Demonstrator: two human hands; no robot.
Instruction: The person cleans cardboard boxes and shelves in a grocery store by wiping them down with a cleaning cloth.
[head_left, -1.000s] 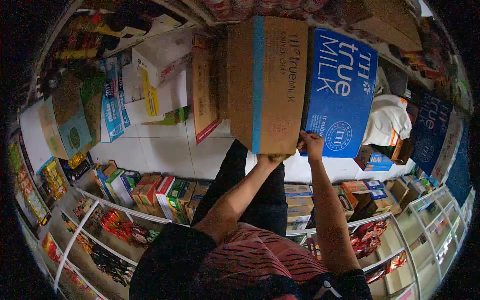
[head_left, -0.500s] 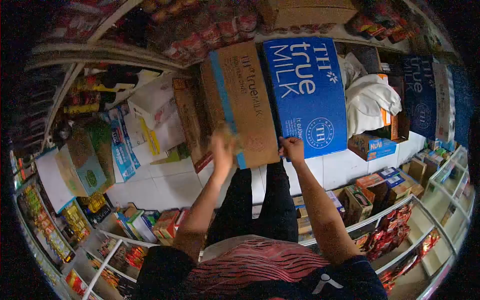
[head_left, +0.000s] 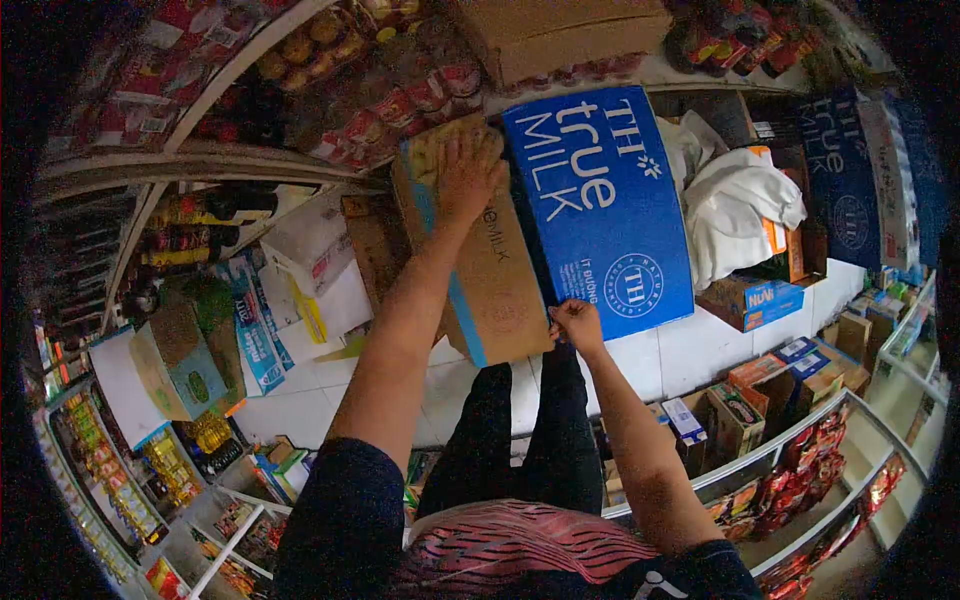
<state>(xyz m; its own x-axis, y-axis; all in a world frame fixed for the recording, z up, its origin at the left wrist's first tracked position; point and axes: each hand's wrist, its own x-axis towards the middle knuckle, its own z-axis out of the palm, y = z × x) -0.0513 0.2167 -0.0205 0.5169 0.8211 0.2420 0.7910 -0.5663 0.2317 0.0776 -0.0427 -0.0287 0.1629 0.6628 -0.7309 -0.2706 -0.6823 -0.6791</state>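
Note:
A large TH true MILK carton lies before me, with a blue printed panel (head_left: 610,230) on the right. Left of it is a brown cardboard panel (head_left: 500,300) with a blue stripe; a dark gap runs between the two. My left hand (head_left: 470,170) rests on the far part of the brown panel, fingers extended and hiding some of its print. At the near end of the gap, my right hand (head_left: 577,325) is closed, its fingertips pinching the carton's edge. Whether the two panels belong to one carton cannot be told.
Right of the carton, a white cloth or bag (head_left: 740,205) lies over an open box beside a blue Nuvi box (head_left: 765,300). More milk cartons (head_left: 850,180) stand further right. Shelves with packaged goods run behind, and a rack with red packets (head_left: 800,460) is near me.
My left hand has moved away from me, from the brown panel's near left side to its far end. My right hand stays at the near edge, and the view has shifted slightly.

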